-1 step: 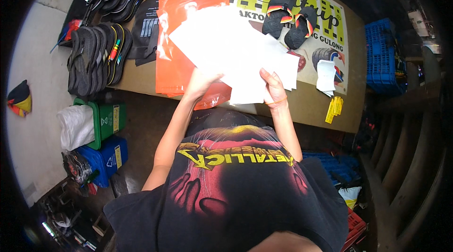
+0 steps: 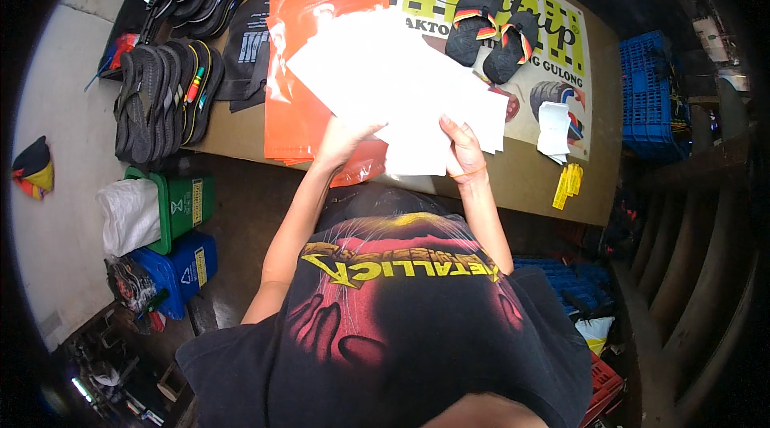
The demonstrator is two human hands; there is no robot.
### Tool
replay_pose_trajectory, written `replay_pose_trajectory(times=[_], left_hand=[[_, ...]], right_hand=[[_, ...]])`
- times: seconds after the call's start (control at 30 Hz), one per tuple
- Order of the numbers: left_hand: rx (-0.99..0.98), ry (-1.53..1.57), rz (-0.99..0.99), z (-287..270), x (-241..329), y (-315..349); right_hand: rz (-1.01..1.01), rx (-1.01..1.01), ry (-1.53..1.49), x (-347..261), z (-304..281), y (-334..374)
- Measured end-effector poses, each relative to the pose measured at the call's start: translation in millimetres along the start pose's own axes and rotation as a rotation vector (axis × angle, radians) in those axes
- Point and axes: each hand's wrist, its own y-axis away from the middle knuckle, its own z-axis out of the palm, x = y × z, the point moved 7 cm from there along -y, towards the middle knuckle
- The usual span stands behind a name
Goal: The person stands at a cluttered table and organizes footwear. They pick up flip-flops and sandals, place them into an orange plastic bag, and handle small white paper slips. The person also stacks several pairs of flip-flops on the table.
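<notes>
A fanned-out bunch of white paper sheets [image 2: 409, 75], overexposed and with corners poking out, spreads in front of me over the table. My left hand [image 2: 349, 141] is closed on its lower left edge, with the fingers hidden beneath the paper. At the lower right edge my right hand [image 2: 464, 149] grips the sheets, thumb on top; an orange band circles that wrist. Partly under the paper lies a pile of glossy orange plastic bags [image 2: 289, 119]. Beyond the sheets to the right sits a pair of black sandals [image 2: 505, 59] with striped straps.
Small white slips [image 2: 553, 135] and yellow tags [image 2: 568, 187] lie at the table's right. A printed poster [image 2: 573, 39] covers its far right part. Stacked slippers [image 2: 144, 107] line the left. Blue crates [image 2: 644, 99] stand right; a green bin [image 2: 172, 215] and a blue bin [image 2: 183, 267] left.
My left hand has shifted slightly right along the sheets' edge. The lowest sheet's edge now looks narrower and straighter between my hands. Everything else has stayed put.
</notes>
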Motion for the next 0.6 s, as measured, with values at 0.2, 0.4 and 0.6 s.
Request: replay_pose_trajectory(times=[0.2,0.4,0.6], left_hand=[[0.057,0.523,-0.098,-2,-10,-2],[0.058,0.470,-0.085,-4,-18,-1],[0.222,0.195,-0.045,-11,-19,1]], right_hand=[[-0.018,0.004,-0.137,-8,-3,5],[-0.203,0.194,-0.116,-25,-20,2],[-0.178,0.211,-0.143,-22,-35,2]])
